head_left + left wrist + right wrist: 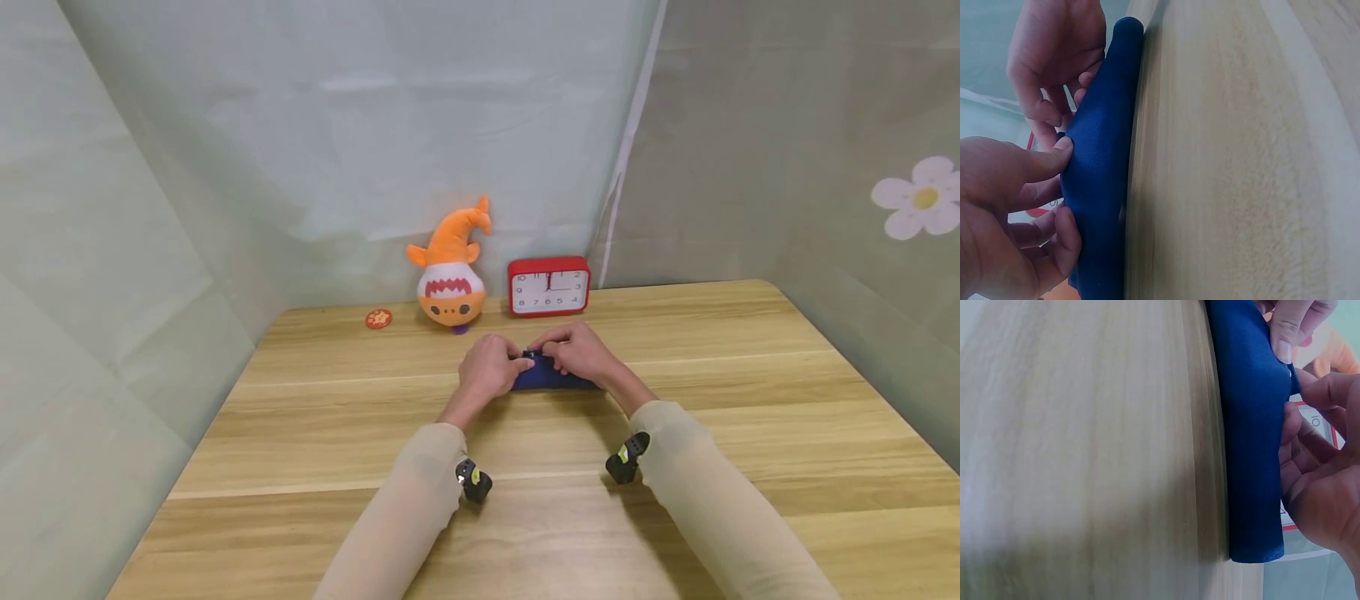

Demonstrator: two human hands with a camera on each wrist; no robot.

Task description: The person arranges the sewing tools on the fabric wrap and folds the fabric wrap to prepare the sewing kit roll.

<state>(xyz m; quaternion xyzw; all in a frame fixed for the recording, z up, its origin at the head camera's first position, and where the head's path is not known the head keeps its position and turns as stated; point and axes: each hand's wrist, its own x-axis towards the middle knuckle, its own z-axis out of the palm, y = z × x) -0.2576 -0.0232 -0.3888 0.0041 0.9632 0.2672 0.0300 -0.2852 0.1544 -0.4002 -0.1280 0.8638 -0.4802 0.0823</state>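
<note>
A long, dark blue pouch (pixel 551 377) lies crosswise on the table; its smooth, rounded side shows in both wrist views. My left hand (pixel 489 367) grips its upper edge near the middle, with the thumb (pixel 1054 159) pressed on the blue surface (pixel 1100 144). From the other side, my right hand (pixel 579 350) pinches a small dark tab (pixel 1294 381) at that same edge between thumb and forefinger. The right hand's other fingers (pixel 1291 425) are curled against the back of the pouch (pixel 1254 456). What lies inside the pouch is hidden.
Behind the hands stand a red-framed clock (pixel 549 287) and an orange-and-white plush shark (pixel 452 287). A small round red piece with a star (pixel 378 318) lies at the table's back left. Pale curtains (pixel 480 125) hang close behind the wooden table (pixel 315 433).
</note>
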